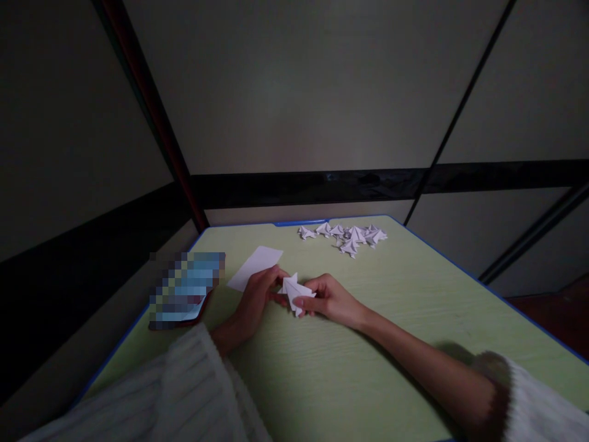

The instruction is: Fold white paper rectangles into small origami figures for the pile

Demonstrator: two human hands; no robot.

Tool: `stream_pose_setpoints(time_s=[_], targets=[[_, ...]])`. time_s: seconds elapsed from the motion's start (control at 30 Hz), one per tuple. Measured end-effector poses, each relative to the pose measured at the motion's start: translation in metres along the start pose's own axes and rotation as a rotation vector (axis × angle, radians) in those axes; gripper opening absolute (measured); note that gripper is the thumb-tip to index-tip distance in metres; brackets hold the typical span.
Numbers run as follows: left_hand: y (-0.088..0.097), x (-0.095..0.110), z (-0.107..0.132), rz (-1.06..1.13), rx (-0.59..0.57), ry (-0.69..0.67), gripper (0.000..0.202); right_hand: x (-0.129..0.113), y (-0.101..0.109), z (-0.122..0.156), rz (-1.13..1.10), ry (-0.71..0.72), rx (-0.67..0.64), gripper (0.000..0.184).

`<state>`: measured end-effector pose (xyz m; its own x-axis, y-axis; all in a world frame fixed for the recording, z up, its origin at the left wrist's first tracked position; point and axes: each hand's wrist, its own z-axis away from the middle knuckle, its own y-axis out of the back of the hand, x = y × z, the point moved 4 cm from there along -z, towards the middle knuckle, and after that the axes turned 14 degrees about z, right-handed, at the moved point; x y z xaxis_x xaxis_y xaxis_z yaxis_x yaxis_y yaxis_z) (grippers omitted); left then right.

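A small white folded paper piece [293, 290] sits between both hands over the pale green table [368, 344]. My left hand [257, 298] pinches its left side with curled fingers. My right hand [324, 298] grips its right side, thumb on the lower edge. A flat white sheet of paper [253, 267] lies on the table just behind my left hand.
Several finished white folded paper figures [350, 236] lie in a cluster near the table's far edge. A phone-like object with a blurred screen [184, 298] lies at the left edge. The table has a blue rim; dim walls with dark rails stand behind.
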<state>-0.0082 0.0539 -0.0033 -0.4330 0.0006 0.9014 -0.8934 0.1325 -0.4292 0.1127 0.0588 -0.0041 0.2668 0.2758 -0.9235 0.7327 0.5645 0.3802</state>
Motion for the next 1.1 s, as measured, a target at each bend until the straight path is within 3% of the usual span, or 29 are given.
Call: stream_pose_setpoints(time_s=[0.13,0.3,0.43,0.67,1.1], targets=[[0.003,0.001,0.0,0.031,0.041,-0.016,0.018,-0.001,0.003,-0.001,-0.034,-0.008,0.029,0.022],[-0.001,0.001,0.001,-0.058,-0.047,-0.015,0.018,-0.004,0.008,0.0,-0.112,-0.014,0.072,0.026],[-0.003,0.004,0.002,-0.087,-0.051,-0.04,0.017,-0.006,0.009,0.0,-0.178,-0.011,0.084,0.026],[-0.009,0.007,0.004,-0.216,-0.104,-0.052,0.015,-0.004,0.008,0.001,-0.219,0.01,0.046,0.028],[-0.008,0.009,0.003,-0.21,-0.084,-0.094,0.006,-0.001,0.007,0.001,-0.253,-0.021,0.01,0.024]])
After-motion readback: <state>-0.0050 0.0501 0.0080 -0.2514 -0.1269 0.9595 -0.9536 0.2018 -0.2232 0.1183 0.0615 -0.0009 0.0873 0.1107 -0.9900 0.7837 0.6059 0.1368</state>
